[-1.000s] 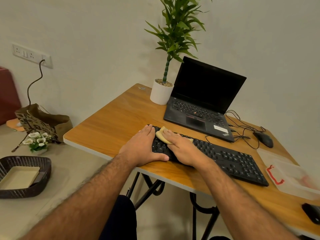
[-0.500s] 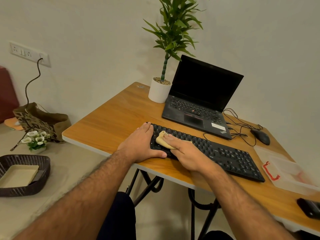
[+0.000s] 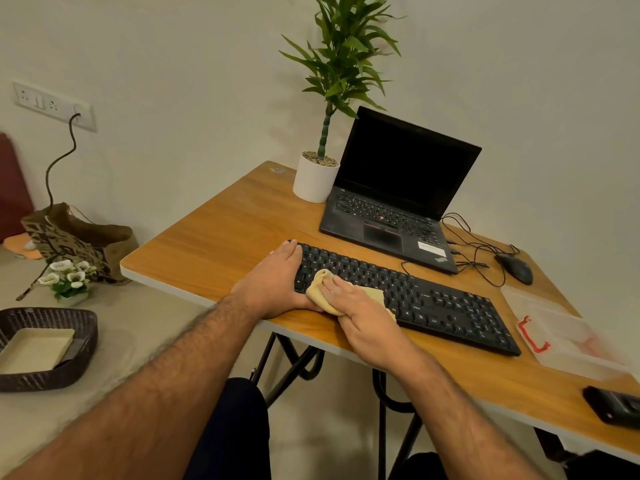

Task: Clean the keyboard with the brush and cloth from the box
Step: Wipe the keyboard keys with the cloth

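A black keyboard (image 3: pixel 433 303) lies slantwise on the wooden table (image 3: pixel 214 237). My left hand (image 3: pixel 273 285) rests flat on the keyboard's left end, fingers straight, thumb along its near edge. My right hand (image 3: pixel 367 323) holds a bunched beige cloth (image 3: pixel 317 284) down on the left front keys; the cloth bulges out ahead of my fingertips and trails under my palm. A clear plastic box (image 3: pixel 568 344) with a red clip stands at the keyboard's right end. I cannot make out a brush.
An open black laptop (image 3: pixel 398 188) and a white plant pot (image 3: pixel 313 183) stand behind the keyboard. A black mouse (image 3: pixel 516 268) with tangled cables lies at the back right. A dark object (image 3: pixel 613 407) sits at the near right edge.
My right hand has dragged the cloth from the upper key rows toward the keyboard's near left edge. The left hand has stayed on the keyboard's left end.
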